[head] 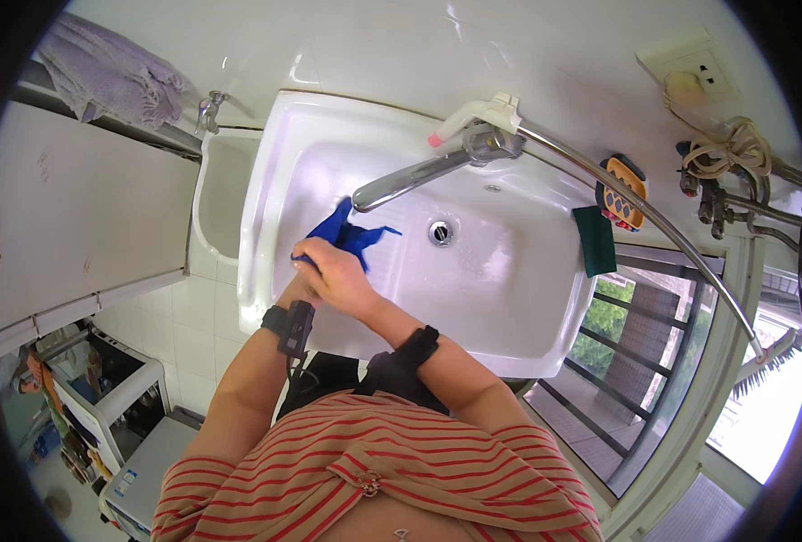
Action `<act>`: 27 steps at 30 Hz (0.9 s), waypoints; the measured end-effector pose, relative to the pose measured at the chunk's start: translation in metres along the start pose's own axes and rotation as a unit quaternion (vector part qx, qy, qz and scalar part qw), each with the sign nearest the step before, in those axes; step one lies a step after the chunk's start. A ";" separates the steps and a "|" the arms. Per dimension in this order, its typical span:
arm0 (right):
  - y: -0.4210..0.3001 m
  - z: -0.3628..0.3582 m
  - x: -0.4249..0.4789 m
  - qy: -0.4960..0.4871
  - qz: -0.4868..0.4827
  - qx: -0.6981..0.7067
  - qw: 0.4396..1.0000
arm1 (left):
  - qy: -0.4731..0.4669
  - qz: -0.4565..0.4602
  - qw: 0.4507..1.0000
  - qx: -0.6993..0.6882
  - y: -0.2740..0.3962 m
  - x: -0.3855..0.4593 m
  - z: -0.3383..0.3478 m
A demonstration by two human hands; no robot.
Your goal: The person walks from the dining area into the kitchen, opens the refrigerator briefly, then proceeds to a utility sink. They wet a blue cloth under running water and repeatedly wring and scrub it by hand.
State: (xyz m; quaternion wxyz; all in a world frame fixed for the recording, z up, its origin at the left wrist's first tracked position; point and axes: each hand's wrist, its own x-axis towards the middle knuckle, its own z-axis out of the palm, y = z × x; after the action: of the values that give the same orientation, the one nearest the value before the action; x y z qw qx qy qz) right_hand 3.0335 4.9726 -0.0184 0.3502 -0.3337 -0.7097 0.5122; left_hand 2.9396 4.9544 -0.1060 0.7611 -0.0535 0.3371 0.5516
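A crumpled blue cloth (pixel 352 238) hangs over the left half of a white ceramic sink (pixel 401 325), just below the tip of a chrome faucet spout (pixel 414 179). My right hand (pixel 340 274) is closed around the near part of this cloth, and a blue edge shows by its fingers. My left hand (pixel 303 284) meets it from below and is mostly covered by the right, so its fingers are hidden. Loose corners of the cloth stick out beyond the hands. A round metal drain (pixel 440 233) lies right of the cloth.
A chrome pole with a white head (pixel 475 115) leans across the faucet. A dark green scouring pad (pixel 595 240) hangs on the right rim, near an orange soap holder (pixel 624 190). Left are a wall tap (pixel 210 112), a smaller basin (pixel 228 196) and a lilac towel (pixel 110 68).
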 end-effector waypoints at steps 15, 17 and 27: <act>0.069 -0.030 -0.001 0.127 0.168 -0.226 0.951 | 0.158 0.044 0.972 0.171 -0.010 -0.021 0.073; 0.084 -0.049 0.004 0.132 0.201 -0.217 0.946 | 0.123 0.112 0.932 0.321 -0.009 -0.019 0.073; 0.102 -0.132 -0.038 -0.021 0.040 -0.229 0.972 | 0.117 0.228 0.579 0.774 0.031 -0.073 0.011</act>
State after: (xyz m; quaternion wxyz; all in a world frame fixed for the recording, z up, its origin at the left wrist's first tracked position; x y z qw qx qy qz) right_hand 3.1763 5.0320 -0.0915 0.2290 -0.4225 -0.8014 0.3562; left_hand 2.9059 4.9128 -0.0466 0.3167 0.5705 0.7233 0.2261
